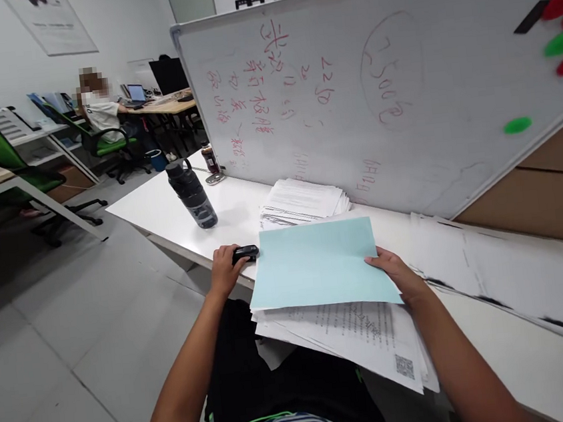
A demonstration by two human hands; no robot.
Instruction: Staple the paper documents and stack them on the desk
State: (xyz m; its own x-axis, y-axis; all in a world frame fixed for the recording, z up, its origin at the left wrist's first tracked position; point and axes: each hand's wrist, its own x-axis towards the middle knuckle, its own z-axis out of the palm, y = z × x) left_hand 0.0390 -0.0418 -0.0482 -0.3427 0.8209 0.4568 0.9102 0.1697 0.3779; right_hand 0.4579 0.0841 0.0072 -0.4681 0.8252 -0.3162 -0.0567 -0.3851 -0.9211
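My left hand (226, 268) is closed around a black stapler (246, 253) at the near edge of the white table. The stapler's front end reaches the left edge of a light blue sheet (317, 264); I cannot tell whether paper is between its jaws. With the thumb on top, my right hand (393, 270) grips the blue sheet and white pages under it by their right edge. Beneath these, a fanned pile of printed pages (365, 336), one bearing a QR code, overhangs the table edge above my lap.
Behind the blue sheet lies a stack of printed papers (305, 198). A dark water bottle (192, 195) stands at the left, near a small brown bottle (209, 158). More papers (509, 274) lie right. A whiteboard (340, 97) borders the table's back. A person (104, 115) sits farther off.
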